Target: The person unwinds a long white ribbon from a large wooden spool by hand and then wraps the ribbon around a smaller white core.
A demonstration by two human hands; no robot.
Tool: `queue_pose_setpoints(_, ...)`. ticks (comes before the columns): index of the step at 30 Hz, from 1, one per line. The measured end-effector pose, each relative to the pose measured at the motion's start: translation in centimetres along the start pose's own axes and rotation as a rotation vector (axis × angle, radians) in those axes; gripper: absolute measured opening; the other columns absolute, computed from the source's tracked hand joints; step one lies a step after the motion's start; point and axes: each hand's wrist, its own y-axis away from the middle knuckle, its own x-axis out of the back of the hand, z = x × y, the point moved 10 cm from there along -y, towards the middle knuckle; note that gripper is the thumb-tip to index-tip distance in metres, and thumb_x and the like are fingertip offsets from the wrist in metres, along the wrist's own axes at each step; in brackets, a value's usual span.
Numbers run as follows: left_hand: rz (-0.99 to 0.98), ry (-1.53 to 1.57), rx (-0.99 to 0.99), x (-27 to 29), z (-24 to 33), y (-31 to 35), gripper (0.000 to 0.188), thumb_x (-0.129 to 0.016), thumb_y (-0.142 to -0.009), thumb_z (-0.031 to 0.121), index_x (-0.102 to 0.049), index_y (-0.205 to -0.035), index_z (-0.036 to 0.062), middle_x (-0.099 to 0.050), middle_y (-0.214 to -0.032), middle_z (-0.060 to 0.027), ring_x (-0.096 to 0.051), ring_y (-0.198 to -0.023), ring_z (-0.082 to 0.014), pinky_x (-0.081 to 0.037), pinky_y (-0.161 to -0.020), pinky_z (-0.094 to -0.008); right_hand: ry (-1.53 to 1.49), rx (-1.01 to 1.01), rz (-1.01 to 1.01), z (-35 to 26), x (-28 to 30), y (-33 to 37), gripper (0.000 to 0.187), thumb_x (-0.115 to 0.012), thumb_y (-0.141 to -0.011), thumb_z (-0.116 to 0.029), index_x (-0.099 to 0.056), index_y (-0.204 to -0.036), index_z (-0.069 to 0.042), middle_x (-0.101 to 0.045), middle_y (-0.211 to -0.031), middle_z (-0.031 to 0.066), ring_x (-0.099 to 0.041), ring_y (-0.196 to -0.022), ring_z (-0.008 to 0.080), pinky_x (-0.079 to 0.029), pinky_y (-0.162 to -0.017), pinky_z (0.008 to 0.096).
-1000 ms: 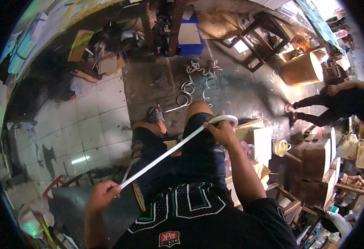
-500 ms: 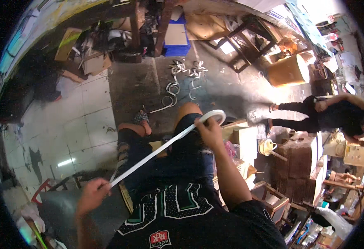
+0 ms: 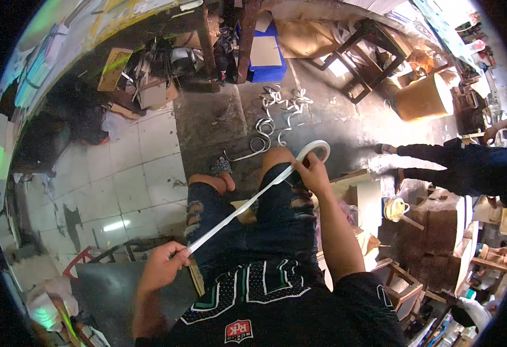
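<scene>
A roll of white tape (image 3: 321,144) is gripped by my right hand (image 3: 313,174), just above my right knee. From it a white strip (image 3: 243,207) stretches slantwise across my lap to my left hand (image 3: 165,263). The fingers of my left hand pinch the strip's near end beside my left thigh. Partway along, the strip looks slightly twisted. On the floor beyond my feet, a long white ribbon-like strip (image 3: 263,128) lies in loose curls.
Past the curls stands a blue stack (image 3: 266,61) with a board on top. A dark wooden frame (image 3: 354,61) and a tan drum (image 3: 424,98) are at the far right. Another person (image 3: 461,165) stands right, near brown stacked bundles (image 3: 435,237). A grey panel (image 3: 123,295) lies left.
The whole view has shifted, so everything sits further right. The strip, flat and straight before, now looks twisted between my hands. The other person's upper body has moved toward the right edge.
</scene>
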Motion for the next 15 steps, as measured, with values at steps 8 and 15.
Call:
queue_pose_setpoints(8, 0.015, -0.083, 0.014, -0.2, 1.1, 0.4, 0.019, -0.060, -0.092, 0.021, -0.064, -0.086, 0.0028, -0.060, -0.068, 0.0005, -0.051, -0.061, -0.0074, -0.042, -0.056, -0.0249, 0.050, 0.010, -0.080, -0.4, 1.3, 0.3, 0.035, -0.067, -0.085, -0.026, -0.059, -0.100, 0.004, -0.067, -0.090, 0.0180, -0.065, -0.085, 0.0275, -0.048, -0.078, 0.0364)
queue_pose_setpoints(15, 0.023, -0.078, -0.010, 1.1, 0.9, -0.3, 0.023, -0.059, -0.092, 0.024, -0.065, -0.082, 0.0040, -0.058, -0.066, 0.0014, -0.049, -0.061, -0.0071, -0.040, -0.057, -0.0253, 0.143, 0.082, 0.065, -0.4, 1.4, 1.6, 0.034, -0.067, -0.086, -0.026, -0.059, -0.101, 0.003, -0.066, -0.089, 0.0192, -0.065, -0.085, 0.0286, -0.048, -0.076, 0.0384)
